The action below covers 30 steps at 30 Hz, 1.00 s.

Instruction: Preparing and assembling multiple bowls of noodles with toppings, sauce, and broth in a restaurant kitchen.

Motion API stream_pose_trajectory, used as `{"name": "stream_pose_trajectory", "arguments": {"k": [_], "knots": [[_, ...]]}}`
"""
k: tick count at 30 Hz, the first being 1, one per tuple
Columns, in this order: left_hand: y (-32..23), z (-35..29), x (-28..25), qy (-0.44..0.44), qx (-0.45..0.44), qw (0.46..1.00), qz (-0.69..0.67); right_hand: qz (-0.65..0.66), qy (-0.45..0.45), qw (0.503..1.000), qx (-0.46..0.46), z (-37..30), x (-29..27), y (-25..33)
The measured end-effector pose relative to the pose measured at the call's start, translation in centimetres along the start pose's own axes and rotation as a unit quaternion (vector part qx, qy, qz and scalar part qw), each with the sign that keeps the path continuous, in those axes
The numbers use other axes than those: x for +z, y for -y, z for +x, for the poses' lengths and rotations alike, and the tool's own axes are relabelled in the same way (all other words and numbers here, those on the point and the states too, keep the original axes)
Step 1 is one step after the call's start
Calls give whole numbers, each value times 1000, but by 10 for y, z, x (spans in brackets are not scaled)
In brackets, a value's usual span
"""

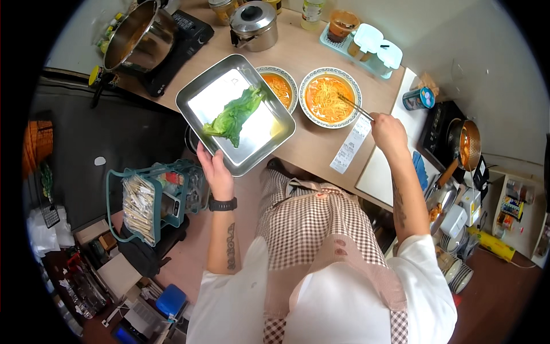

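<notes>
My left hand grips the near edge of a shallow rectangular metal tray, tilted over the table's front edge. A few green lettuce leaves lie in it. My right hand is closed round slim metal chopsticks, whose tips reach into the noodles in a patterned-rim bowl of orange-red soup. A second such bowl stands to its left, partly hidden behind the tray. A printed paper slip lies below my right wrist's side of the bowl.
At the back left, a large pot sits on a portable stove, beside a lidded pot. A pale-blue rack holds condiment containers. At right are a can and a saucepan on a black cooker. A teal basket holds wrapped chopsticks.
</notes>
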<state>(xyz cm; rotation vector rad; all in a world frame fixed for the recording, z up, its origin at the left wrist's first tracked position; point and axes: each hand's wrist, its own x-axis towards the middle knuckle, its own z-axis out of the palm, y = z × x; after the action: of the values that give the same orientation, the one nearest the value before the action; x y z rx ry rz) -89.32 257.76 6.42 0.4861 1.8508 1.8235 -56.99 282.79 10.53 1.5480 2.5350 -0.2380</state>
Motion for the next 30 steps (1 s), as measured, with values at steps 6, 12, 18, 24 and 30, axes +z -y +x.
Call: {"name": "stream_pose_trajectory", "arguments": {"k": [6,12,18,24,30], "knots": [[-7,-5,0,3,-6,1000,-2,19,-6,1000,7,-17,-30,18],[-8,-4,4,12,-1,1000,2,22,-31,997,-67,-9,3,39],[-5,-13,7,23,-11,1000,-5,26,-37,994,-95,-17,29,24],[-5,-14,6,24,-18,1000,0,0,-29,999,-32,-35,11,3],[-2,-12,7,34,-14,999,-3,9,4,1000,-11,-47,-20,12]]}}
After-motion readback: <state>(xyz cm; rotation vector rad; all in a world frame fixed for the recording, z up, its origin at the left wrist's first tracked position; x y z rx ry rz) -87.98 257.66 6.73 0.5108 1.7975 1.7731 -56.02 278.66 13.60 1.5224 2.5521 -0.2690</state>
